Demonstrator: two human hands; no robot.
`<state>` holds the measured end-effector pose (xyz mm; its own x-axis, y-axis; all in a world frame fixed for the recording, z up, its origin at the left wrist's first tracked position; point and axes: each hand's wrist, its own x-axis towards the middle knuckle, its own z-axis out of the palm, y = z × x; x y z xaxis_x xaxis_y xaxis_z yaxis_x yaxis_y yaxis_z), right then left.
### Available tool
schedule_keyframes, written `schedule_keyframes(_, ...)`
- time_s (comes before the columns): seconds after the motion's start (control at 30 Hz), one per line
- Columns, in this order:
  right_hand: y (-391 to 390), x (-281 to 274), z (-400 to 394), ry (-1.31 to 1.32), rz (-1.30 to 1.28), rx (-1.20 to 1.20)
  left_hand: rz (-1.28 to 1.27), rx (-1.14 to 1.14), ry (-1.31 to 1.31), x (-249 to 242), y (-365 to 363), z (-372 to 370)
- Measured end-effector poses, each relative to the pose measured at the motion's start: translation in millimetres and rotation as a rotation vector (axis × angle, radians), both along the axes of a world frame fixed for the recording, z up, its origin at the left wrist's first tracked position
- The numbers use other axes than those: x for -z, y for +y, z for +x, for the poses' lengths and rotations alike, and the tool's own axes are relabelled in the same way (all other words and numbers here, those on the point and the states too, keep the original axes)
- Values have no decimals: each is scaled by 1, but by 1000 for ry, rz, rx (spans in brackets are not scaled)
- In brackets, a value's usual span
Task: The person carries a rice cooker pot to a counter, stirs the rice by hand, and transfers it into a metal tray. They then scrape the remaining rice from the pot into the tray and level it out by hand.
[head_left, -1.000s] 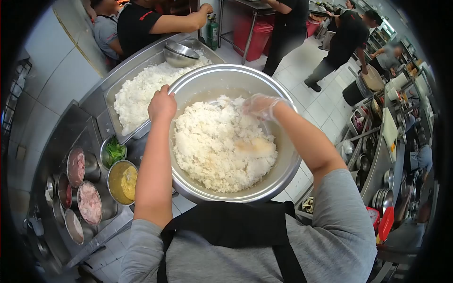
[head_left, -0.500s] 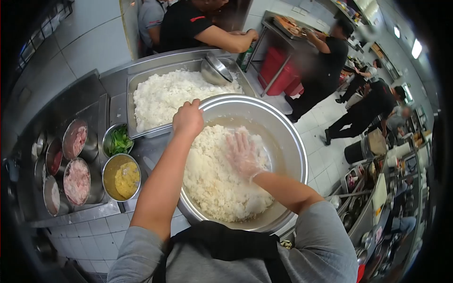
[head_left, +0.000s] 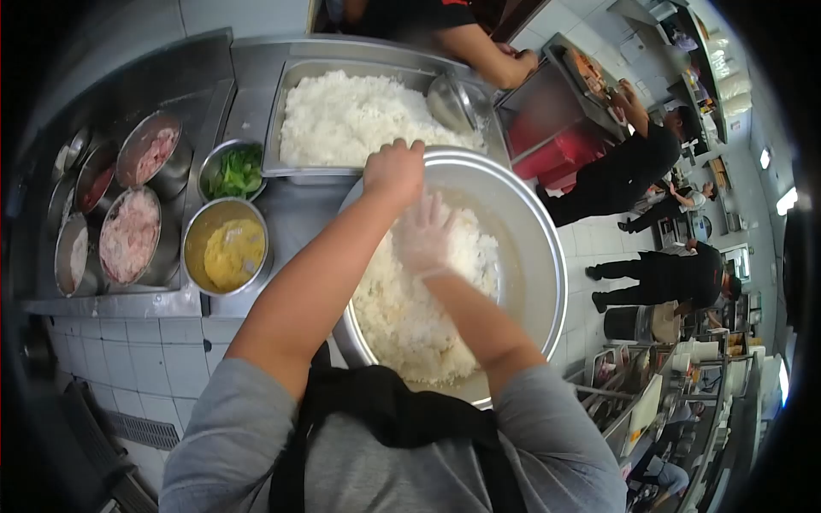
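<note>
The left hand is gripping the rim of a metal basin. The right hand — gloved, fingers spread — is lying over rice inside.

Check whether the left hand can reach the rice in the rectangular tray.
Probably yes: the left hand holds the large bowl by its rim, close to the tray; only the tray's edge seems to stand before the rice. The hand would likely have to let go.
</note>
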<state>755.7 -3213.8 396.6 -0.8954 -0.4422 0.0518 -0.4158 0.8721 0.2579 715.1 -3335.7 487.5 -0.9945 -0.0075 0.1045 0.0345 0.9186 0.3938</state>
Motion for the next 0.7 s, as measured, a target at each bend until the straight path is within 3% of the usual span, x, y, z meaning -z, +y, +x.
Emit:
schedule_keyframes(0.2,105,5,-26,54,64,10,26,10,19,-1,2,0)
schedule_keyframes(0.23,123,-9,-26,-121,-41,93,34,3,27,3,2,0)
schedule_keyframes(0.3,149,-41,-25,-358,75,123,26,23,25,5,1,-1)
schedule_keyframes(0.33,166,-49,-23,-402,292,53,30,20,18,5,2,2)
schedule_keyframes(0.4,223,-32,-23,-611,126,60,40,13,16,3,2,2)
schedule_keyframes(0.47,253,-16,-29,-520,464,-331,52,3,-5,0,1,0)
schedule_keyframes(0.57,210,-7,-14,-484,-24,84,75,7,-28,-3,1,1)
schedule_keyframes(0.67,124,-40,19,-965,-781,386,64,11,-43,-2,0,0)
schedule_keyframes(0.7,105,-62,26,-1040,-887,428,71,16,-46,-1,0,0)
